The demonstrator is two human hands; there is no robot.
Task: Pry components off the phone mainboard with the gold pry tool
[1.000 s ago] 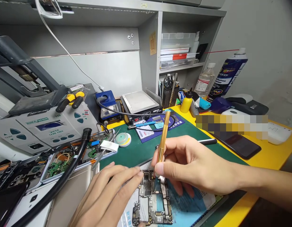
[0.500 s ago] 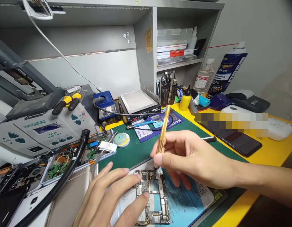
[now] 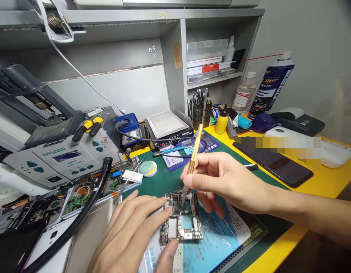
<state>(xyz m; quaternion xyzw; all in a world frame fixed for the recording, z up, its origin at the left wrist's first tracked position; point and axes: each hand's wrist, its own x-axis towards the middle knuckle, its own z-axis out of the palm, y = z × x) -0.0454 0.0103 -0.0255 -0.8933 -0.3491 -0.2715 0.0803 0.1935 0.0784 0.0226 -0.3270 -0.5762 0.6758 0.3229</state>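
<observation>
A phone circuit board with frame-like cut-outs lies over a blue and white printed sheet. My left hand comes in from the lower left, with its fingertips at the board's upper left edge and its thumb at the bottom edge, holding it. Between thumb and fingers, my right hand grips a slim gold-handled craft knife like a pen. The knife stands nearly upright, and its thin grey tip points down at the board's upper middle; whether it touches cannot be told.
On the left stand a hot-air rework station, a black hose and trays of phone parts. Behind are a blue soldering-iron holder and a hot plate. A dark phone and a spray can are on the right.
The board has shifted upward in view and looks more foreshortened. My left thumb has moved from over the board to its bottom edge. The knife tip is slightly farther left.
</observation>
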